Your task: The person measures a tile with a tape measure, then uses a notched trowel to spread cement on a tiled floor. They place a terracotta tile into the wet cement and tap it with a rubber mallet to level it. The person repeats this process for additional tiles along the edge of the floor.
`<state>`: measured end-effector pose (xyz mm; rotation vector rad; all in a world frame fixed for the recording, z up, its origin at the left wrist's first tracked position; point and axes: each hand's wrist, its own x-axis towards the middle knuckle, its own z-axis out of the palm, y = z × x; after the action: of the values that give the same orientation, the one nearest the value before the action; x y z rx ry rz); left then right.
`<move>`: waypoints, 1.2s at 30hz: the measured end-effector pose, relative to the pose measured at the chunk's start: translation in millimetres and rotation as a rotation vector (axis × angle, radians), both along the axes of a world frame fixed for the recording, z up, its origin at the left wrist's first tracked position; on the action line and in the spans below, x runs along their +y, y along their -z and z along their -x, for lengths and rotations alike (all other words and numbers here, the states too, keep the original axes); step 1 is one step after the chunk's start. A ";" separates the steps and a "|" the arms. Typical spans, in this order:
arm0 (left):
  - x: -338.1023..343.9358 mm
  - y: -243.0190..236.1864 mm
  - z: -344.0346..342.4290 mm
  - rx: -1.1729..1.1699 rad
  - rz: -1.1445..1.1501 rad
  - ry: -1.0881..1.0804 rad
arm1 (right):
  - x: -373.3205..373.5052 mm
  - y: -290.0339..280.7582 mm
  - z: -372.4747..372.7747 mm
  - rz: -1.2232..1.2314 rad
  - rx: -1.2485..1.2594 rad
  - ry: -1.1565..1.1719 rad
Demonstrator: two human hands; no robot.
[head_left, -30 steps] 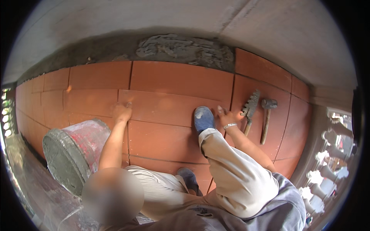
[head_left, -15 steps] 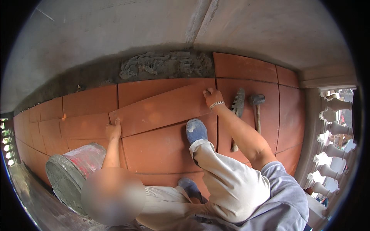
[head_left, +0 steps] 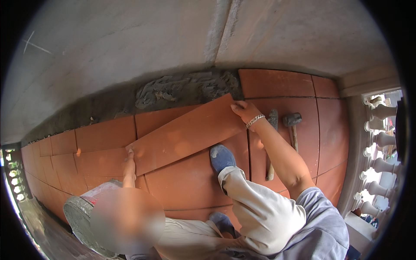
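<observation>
A long terracotta tile (head_left: 182, 134) lies slanted over the tiled floor (head_left: 333, 134), its right end raised toward the grey mortar patch (head_left: 160, 93) by the wall. My left hand (head_left: 129, 162) is closed on its left end, partly hidden. My right hand (head_left: 243, 111), with a chain bracelet, grips the upper right corner. Just right of that hand lie a mortar-covered notched trowel (head_left: 272, 117) and a mallet with a wooden handle (head_left: 293, 119).
A concrete wall (head_left: 130, 43) runs along the far side. A mortar-crusted bucket (head_left: 76, 214) stands at lower left, partly hidden by a blur. My blue shoe (head_left: 222, 157) is just below the tile. White balusters (head_left: 381, 164) line the right side.
The tile lay flat among the others a second ago. Both hands have taken hold of it, and its right end has risen toward the wall. The view has shifted.
</observation>
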<state>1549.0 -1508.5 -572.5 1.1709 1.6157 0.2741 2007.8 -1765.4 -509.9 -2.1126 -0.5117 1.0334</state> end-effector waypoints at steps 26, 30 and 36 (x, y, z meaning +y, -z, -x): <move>145.0 -43.9 -212.4 0.022 -0.277 0.072 | 55.7 50.9 14.3 -0.125 0.597 0.764; 149.6 -22.8 -224.1 0.023 -0.261 0.054 | 59.4 54.7 7.6 -0.032 0.544 0.759; 158.8 -0.5 -218.3 0.054 -0.281 0.119 | 65.0 61.6 8.6 0.026 0.549 0.793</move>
<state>1767.3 -1349.7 -571.9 1.4943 1.5817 0.4052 1999.2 -1700.4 -571.5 -1.6832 0.5684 1.0507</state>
